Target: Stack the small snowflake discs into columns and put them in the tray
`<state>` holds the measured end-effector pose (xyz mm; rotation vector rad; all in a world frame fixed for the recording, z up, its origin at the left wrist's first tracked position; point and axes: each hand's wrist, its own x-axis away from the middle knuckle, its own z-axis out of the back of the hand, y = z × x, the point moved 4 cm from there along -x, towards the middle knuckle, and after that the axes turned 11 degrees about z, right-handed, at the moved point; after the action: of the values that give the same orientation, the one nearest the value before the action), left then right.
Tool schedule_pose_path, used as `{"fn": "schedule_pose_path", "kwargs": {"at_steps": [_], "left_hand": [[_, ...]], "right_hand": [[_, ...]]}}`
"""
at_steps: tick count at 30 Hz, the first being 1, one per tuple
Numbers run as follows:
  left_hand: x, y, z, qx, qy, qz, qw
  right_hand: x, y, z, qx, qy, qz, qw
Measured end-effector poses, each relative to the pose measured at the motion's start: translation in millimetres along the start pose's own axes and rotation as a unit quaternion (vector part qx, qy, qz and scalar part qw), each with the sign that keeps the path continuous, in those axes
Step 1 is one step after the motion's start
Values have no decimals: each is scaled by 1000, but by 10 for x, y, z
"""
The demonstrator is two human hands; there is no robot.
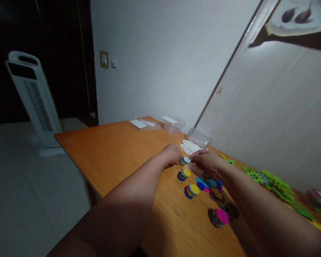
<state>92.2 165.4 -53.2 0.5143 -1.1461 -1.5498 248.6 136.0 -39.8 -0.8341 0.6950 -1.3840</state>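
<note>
A small stack of flower-shaped discs [182,162], with a pale disc on top, stands between my two hands. My left hand [172,154] is curled at the left of this stack, its fingertips against the side. From the right, my right hand [203,159] reaches to the top of the stack with its fingers pinched together; what they hold is too small to make out. Closer to me stand a yellow-topped stack [184,175], another yellow-topped stack [192,191] and a pink-topped stack [218,217]. Loose blue discs [200,185] lie below my right hand, mixed with other colours.
White lacy pieces [189,147] lie beyond my hands. Behind them are a clear plastic container [173,125], a clear lid [149,125] and another clear tray [199,138]. Green pieces [273,182] line the wall side of the wooden table [109,150]. A tower fan [37,103] stands on the floor.
</note>
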Motion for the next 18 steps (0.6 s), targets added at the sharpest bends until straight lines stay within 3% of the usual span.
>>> {"fn": "schedule_pose_path", "kwargs": {"at_steps": [13, 18], "left_hand": [[-10, 5, 14, -12, 6, -11, 1000], [12, 21, 17, -19, -1, 1, 1000]], "right_hand": [[43, -88, -99, -22, 17, -14, 1000], [57, -64, -31, -9, 19, -10, 1000]]}}
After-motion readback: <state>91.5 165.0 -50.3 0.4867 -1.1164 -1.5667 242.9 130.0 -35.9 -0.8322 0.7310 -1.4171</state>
